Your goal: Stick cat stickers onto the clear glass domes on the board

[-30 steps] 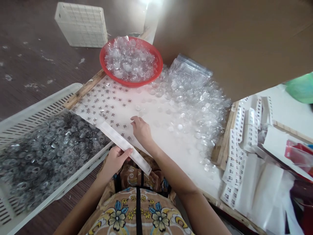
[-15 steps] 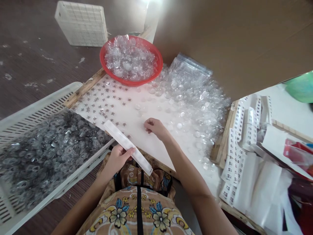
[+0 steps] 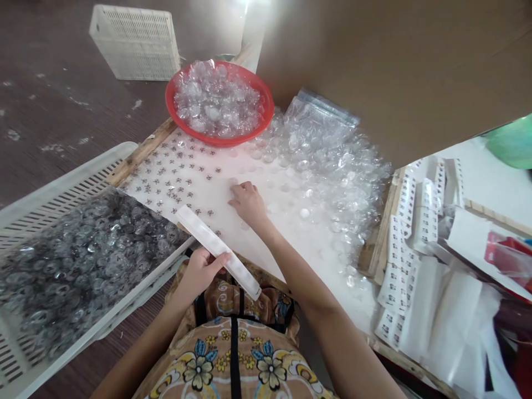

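My left hand (image 3: 208, 269) is closed around a flat white strip (image 3: 218, 249), thumb on top, held slantwise over the table's front edge. Over the white tabletop, my right hand (image 3: 250, 205) reaches down with bent, slightly parted fingers. Its fingertips are at a small clear plastic disc (image 3: 233, 182); whether they touch it I cannot tell. Left of that hand, small dark printed motifs (image 3: 178, 191) lie in loose rows, apparently on clear pieces. Many clear plastic discs (image 3: 332, 183) are spread and heaped to the right.
A red basin (image 3: 266, 119) full of clear discs stands at the back. At left, a white slotted crate (image 3: 124, 148) holds dark-printed discs. Printed sticker strips (image 3: 399, 266) lie at right, below a large cardboard sheet (image 3: 394, 72). Another crate (image 3: 135, 41) is on the floor.
My right hand has moved forward and slightly left to the clear disc, its fingers going from curled together to more spread. My left hand and the strip stay nearly still.
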Motion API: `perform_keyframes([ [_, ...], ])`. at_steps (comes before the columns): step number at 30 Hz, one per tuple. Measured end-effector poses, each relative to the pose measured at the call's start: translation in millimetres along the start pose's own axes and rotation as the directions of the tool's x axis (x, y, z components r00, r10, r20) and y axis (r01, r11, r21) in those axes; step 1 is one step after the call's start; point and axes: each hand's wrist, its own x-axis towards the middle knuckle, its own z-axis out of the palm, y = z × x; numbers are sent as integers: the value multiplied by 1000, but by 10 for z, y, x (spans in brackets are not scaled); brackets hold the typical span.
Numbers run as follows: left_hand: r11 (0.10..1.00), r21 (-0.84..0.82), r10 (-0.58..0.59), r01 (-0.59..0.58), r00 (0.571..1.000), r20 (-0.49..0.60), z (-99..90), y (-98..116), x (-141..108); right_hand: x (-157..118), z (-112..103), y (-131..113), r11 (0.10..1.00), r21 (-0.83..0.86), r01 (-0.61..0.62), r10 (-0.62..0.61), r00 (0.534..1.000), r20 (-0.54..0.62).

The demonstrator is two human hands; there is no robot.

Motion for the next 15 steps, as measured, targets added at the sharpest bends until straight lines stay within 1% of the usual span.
perform_keyframes([
  [1,1000,3,2,-2,1000,-9,-15,7,-4,14,25,15,1000,-15,-4,4,1000,6],
  [3,1000,9,1,0,1000,-30,-50,6,-8,17,31,90,1000,15,-19,19,1000,5],
  [6,1000,20,-4,5,999,-39,-83,-21,-1,-11,-47,248,985,161,-68,65,998,21],
  [8,1000,21,-8,8,1000,-22,-78,-33,10,-33,-121,336,959,260,-110,102,994,44],
  [10,1000,17,-14,14,1000,3,-55,-31,18,-52,-188,395,937,317,-148,138,989,55],
  [12,1000,15,-14,13,1000,17,-29,-20,18,-68,-237,430,929,332,-164,159,986,43],
  [15,1000,9,-6,6,1000,8,-8,-6,0,-92,-291,466,940,298,-165,172,985,4],
])
